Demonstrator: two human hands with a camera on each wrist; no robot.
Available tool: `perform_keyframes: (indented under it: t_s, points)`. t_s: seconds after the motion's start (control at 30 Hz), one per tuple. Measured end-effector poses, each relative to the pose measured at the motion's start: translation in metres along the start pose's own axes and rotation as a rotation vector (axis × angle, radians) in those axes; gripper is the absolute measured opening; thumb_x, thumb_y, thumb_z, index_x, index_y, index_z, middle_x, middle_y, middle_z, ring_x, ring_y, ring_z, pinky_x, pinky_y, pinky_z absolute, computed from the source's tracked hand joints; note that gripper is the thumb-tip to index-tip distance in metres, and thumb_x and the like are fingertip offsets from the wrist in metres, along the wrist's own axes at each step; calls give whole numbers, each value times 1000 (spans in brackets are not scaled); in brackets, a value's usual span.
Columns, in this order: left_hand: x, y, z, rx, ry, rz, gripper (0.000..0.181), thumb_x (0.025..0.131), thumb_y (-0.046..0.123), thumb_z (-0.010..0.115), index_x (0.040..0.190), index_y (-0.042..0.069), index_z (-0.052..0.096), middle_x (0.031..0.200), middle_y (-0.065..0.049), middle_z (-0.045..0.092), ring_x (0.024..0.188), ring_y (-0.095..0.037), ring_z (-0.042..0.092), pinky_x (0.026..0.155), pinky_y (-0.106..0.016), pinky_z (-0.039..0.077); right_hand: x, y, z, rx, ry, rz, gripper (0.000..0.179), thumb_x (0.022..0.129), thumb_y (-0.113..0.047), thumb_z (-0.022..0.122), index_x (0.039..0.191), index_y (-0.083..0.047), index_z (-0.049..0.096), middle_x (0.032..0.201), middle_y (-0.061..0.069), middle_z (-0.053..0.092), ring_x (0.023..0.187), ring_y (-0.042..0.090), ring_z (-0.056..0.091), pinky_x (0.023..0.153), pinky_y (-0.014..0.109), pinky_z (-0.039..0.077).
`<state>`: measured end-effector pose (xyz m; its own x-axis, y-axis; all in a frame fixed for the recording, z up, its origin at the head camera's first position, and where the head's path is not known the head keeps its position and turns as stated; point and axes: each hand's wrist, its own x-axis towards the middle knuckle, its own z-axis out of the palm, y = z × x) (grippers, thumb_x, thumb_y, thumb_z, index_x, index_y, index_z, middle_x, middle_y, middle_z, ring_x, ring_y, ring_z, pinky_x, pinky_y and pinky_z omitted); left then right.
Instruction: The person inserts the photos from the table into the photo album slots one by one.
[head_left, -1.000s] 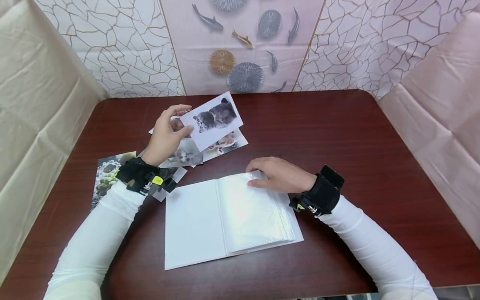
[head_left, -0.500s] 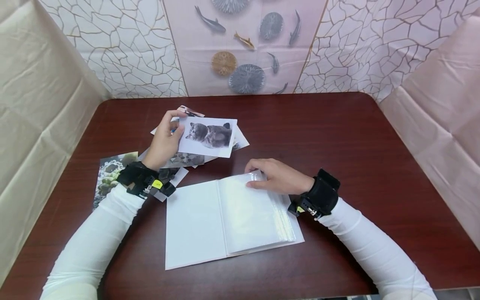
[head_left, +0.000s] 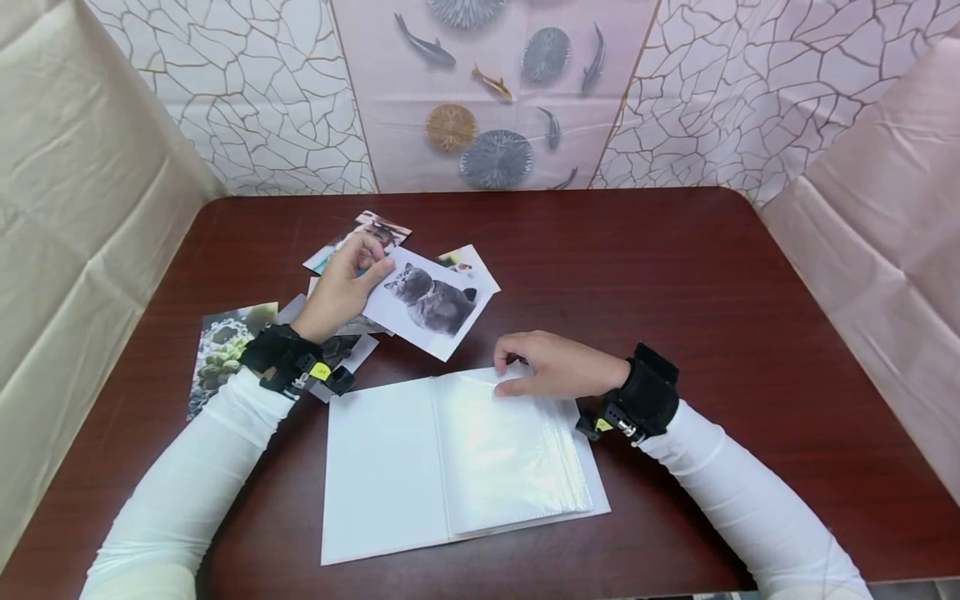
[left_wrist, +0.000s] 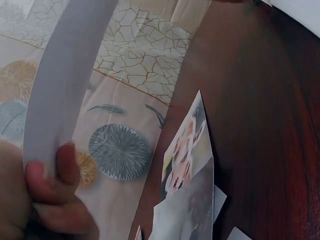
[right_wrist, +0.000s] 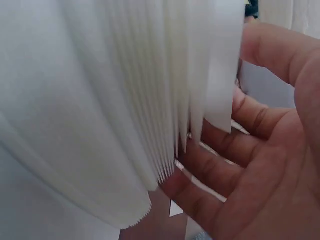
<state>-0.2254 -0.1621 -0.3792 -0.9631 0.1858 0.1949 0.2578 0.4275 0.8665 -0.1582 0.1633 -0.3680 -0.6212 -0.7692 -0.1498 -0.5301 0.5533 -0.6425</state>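
On my feed the left hand (head_left: 343, 285) pinches the cat photo (head_left: 435, 307) by one end above loose photos (head_left: 233, 354) on the desk (head_left: 675, 283), just beyond the open album (head_left: 386, 475). I see the right hand (head_left: 561, 364) gripping the top edge of the album's clear pages (head_left: 510, 462) between thumb and fingers.

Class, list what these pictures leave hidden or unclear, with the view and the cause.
Head view: parts of the loose photos, covered by the left hand and cat photo.
Head view: the lower right of the plant photo, behind the wrist strap and sleeve.
Left wrist view: the cat photo's printed face, turned away.
Right wrist view: some fingertips of the right hand, behind the album pages, which the frame cuts off.
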Motion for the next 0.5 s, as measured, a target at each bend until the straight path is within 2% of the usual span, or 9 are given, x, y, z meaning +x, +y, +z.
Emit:
perform_keyframes:
  t_s: [0.07, 0.13, 0.23, 0.3, 0.4, 0.5]
  points:
    - [-1, 0, 0, 17, -27, -3, 14, 102, 23, 61, 103, 9, 59, 82, -1, 57, 67, -16, 50, 57, -26, 40, -1, 3, -1, 18, 1, 20, 17, 95, -28, 72, 102, -17, 60, 94, -4, 56, 85, 14, 49, 77, 28, 41]
    - [-2, 1, 1, 10, -61, -13, 15, 100, 23, 66, 102, 9, 66, 92, -2, 65, 72, -18, 54, 60, -25, 43, -1, 6, -1, 42, 3, 34, 16, 97, -26, 70, 101, -17, 59, 92, -3, 54, 84, 15, 47, 76, 29, 39]
    - [-4, 0, -1, -40, -124, -37, 21, 96, 23, 72, 112, 9, 69, 110, -4, 68, 87, -19, 59, 66, -23, 46, -1, 10, -1, 85, -3, 37, 13, 98, -25, 68, 99, -17, 58, 93, -2, 53, 84, 15, 46, 76, 29, 38]
    - [-4, 0, -3, -86, -162, -51, 30, 94, 19, 74, 122, 10, 66, 126, -3, 65, 101, -16, 59, 69, -23, 49, 0, 11, -2, 116, -9, 18, 10, 99, -24, 67, 99, -17, 60, 96, -1, 55, 86, 16, 47, 78, 30, 39]
    - [-3, -1, -6, -174, -219, -57, 47, 94, 10, 72, 138, 10, 55, 146, -4, 53, 117, -6, 55, 71, -29, 56, 0, 13, -3, 152, -11, -20, 5, 100, -21, 66, 99, -16, 63, 101, -1, 59, 91, 16, 50, 83, 29, 42]
    - [-2, -1, -7, -269, -259, -54, 62, 94, 1, 69, 148, 12, 41, 151, -10, 46, 92, -8, 65, 64, -35, 58, 1, 14, -4, 177, -1, -43, 2, 101, -17, 64, 100, -15, 66, 104, -2, 62, 95, 15, 54, 89, 29, 45]
